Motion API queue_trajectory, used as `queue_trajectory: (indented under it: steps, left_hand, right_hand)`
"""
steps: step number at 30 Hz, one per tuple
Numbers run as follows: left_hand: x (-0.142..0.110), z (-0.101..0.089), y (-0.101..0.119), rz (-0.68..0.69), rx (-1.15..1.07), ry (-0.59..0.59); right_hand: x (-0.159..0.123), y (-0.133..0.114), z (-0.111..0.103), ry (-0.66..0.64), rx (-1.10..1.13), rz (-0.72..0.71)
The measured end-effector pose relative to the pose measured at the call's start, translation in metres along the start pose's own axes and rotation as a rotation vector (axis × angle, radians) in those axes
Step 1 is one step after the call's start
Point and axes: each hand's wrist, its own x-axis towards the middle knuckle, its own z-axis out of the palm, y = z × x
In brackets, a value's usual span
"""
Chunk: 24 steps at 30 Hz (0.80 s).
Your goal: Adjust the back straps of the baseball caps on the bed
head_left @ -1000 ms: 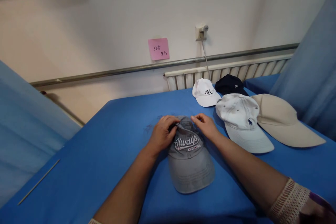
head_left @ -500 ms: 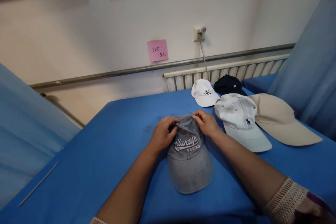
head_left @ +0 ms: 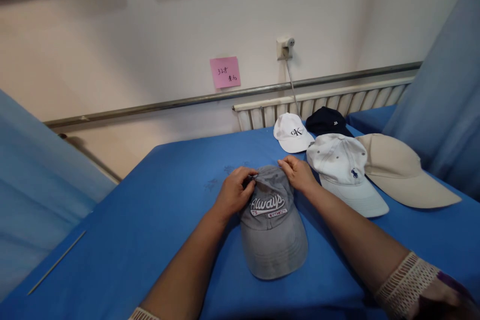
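A grey baseball cap [head_left: 275, 240] with "Always" lettering lies on the blue-covered table in front of me, its brim toward me. My left hand [head_left: 237, 190] pinches the cloth at the upper left of its crown between thumb and fingers. At the crown's upper right edge is my right hand [head_left: 298, 172], fingers slightly apart and fingertips just off the fabric. A pale cap [head_left: 343, 170] with a dark horse-rider emblem lies close to my right hand.
Further right are a beige long-brimmed cap [head_left: 397, 170], a white cap [head_left: 291, 132] and a dark navy cap [head_left: 327, 121]. A thin stick [head_left: 56, 262] lies at the table's left edge. Behind stand a radiator [head_left: 262, 116] and a metal rail [head_left: 168, 104]; curtains [head_left: 41, 185] hang at both sides.
My right fingers have come off the crown's cloth, moving slightly right and up. The cap has shifted a little toward me and right. My left hand keeps its pinch.
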Motion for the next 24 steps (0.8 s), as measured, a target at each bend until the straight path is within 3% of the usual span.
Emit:
queue_trajectory:
  steps: [2, 6, 12, 15, 21, 24]
  left_hand:
    - [0.0, 0.0, 0.0, 0.002, 0.005, 0.002]
    - [0.0, 0.0, 0.0, 0.0, 0.021, 0.002]
    - [-0.002, 0.002, -0.001, 0.004, 0.027, -0.003]
    - [-0.002, 0.003, -0.002, 0.004, 0.033, -0.004]
    - [-0.001, 0.004, 0.0, 0.012, 0.034, 0.012]
    - [0.0, 0.005, 0.002, -0.001, 0.028, 0.039]
  right_hand:
    - [-0.002, -0.004, -0.005, -0.025, 0.04, -0.047]
    - [-0.006, -0.014, -0.015, -0.19, 0.117, -0.288]
    - [-0.009, -0.02, -0.015, -0.262, -0.061, -0.417]
    - [-0.008, -0.02, -0.013, -0.234, -0.043, -0.415]
    - [-0.002, -0.015, -0.014, -0.196, 0.372, -0.2]
    - [-0.002, -0.013, -0.011, -0.212, 0.396, -0.182]
